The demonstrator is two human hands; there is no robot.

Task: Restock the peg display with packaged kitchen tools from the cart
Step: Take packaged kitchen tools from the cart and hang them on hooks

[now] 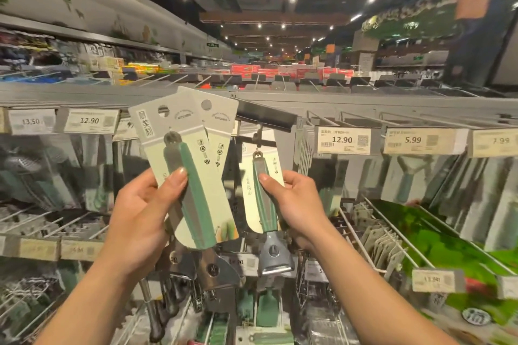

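My left hand (140, 213) grips two carded kitchen tools (193, 176) fanned together, each with a green handle and a steel head, tilted left in front of the peg display. My right hand (297, 204) grips a third green-handled tool (265, 204) on its card. That card's top hangs at the peg hook (257, 138) under a dark flipped-up label holder (266, 117). The top of that card is partly hidden behind the left-hand cards. No cart is visible.
Price tags (342, 139) line the peg rail to both sides, with more hanging utensils behind them. Wire pegs (386, 232) jut toward me at lower right, holding small packets. A green packaged item (437, 235) lies at right. Lower rows hold more tools.
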